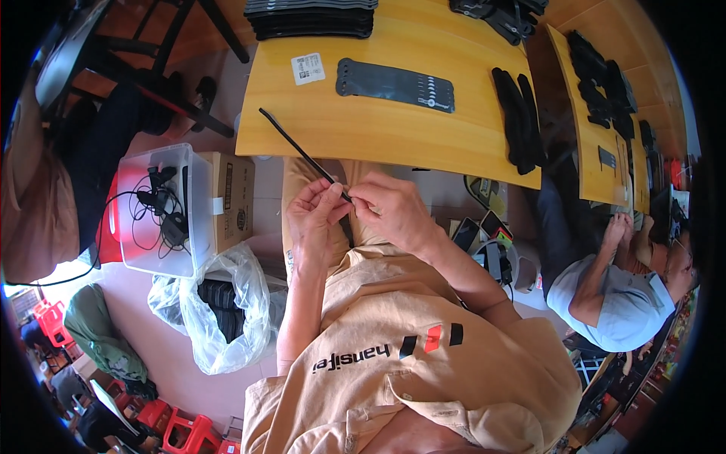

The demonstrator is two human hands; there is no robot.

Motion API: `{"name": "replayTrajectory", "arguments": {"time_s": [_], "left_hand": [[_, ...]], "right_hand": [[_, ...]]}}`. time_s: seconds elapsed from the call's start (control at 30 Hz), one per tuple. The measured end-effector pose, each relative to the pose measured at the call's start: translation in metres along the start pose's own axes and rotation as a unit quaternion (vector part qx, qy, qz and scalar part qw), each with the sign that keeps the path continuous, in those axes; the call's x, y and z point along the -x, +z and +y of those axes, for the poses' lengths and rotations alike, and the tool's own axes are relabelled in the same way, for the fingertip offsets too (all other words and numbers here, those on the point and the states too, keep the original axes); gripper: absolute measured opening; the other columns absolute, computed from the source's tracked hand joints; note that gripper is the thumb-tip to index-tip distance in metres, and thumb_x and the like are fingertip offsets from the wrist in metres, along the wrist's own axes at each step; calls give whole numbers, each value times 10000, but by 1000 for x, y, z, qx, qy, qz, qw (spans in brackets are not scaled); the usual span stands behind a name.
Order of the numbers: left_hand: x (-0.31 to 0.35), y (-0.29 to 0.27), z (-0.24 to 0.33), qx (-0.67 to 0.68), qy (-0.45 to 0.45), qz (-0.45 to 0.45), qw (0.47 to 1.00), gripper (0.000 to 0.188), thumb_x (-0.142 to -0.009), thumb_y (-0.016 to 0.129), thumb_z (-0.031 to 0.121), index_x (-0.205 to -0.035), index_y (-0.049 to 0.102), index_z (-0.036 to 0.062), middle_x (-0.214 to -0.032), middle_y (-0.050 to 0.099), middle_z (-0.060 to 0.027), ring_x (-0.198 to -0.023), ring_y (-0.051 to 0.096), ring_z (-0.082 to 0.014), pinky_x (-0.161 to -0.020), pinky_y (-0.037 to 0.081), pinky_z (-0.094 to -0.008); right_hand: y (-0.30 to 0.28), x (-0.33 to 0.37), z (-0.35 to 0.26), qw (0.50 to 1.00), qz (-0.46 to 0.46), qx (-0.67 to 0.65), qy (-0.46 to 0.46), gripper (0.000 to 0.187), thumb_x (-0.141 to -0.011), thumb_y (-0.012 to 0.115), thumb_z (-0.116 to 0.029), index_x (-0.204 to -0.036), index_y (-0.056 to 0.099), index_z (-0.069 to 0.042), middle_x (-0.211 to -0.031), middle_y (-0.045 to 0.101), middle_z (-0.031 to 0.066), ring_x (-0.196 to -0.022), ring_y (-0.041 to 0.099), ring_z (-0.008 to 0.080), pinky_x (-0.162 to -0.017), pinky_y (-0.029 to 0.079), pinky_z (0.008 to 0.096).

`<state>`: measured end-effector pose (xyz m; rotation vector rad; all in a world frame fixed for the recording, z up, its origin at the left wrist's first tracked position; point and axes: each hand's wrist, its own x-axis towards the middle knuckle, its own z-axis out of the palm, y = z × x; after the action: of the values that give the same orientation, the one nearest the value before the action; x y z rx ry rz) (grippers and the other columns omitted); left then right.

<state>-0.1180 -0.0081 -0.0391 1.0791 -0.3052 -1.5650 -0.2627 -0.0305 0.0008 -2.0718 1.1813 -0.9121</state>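
Note:
A thin black strip (295, 145) slants up and left from my fingers, its far end over the table. My left hand (316, 216) pinches it near its lower end. At that same end, the thumb and fingers of my right hand (395, 210) are closed on the strip, close beside the left fingertips. Both hands are in front of the table's near edge, above my lap. Beyond them on the yellow wooden table (302, 113) lies a flat dark grey piece (386, 82) with scalloped ends and white marks. A white label (308, 69) is next to it.
Stacked black strips (310, 19) lie at the table's far left, long black bundles (516, 121) at its right. To the left stand a clear plastic bin (159, 227) with cables, a cardboard box (233, 200) and a plastic bag (204, 310). Another person (605, 303) sits right.

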Motion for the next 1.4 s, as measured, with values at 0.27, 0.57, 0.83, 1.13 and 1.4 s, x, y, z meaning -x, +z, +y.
{"name": "replayTrajectory", "arguments": {"time_s": [0.27,0.57,0.83,1.13,1.4], "left_hand": [[-1,3,0,7,-17,-4,1000,190,-819,656,88,-953,586,-27,-796,639,-74,-659,628,-122,-614,556,-234],[8,10,11,-378,160,-32,912,165,-827,651,134,-842,576,-12,-701,595,-26,-612,528,-68,-572,437,-205],[6,6,10,-366,121,-85,919,195,-902,531,151,-824,537,-28,-663,581,-65,-618,559,-102,-571,463,-240],[7,8,20,-416,101,-94,899,170,-927,452,101,-849,522,-33,-676,596,-92,-631,598,-126,-577,493,-255],[4,0,29,-319,27,-127,939,152,-913,457,74,-907,547,-48,-755,605,-72,-691,600,-116,-635,509,-241]], "right_hand": [[5,-3,8,998,-1,-36,45,41,-723,591,10,-751,568,-8,-685,523,130,-605,555,307,-535,449,371],[9,-2,12,972,32,-171,159,59,-725,617,-16,-762,579,8,-685,559,118,-588,570,257,-538,453,331],[8,-3,7,993,7,-91,76,61,-770,575,39,-828,563,25,-766,568,109,-662,608,206,-588,509,284],[13,-8,0,1000,13,7,1,87,-745,588,24,-798,522,2,-735,522,127,-627,551,314,-559,447,376],[12,-9,-4,1000,12,4,-13,100,-753,594,24,-808,515,-5,-746,519,122,-641,547,313,-567,443,379]]}}
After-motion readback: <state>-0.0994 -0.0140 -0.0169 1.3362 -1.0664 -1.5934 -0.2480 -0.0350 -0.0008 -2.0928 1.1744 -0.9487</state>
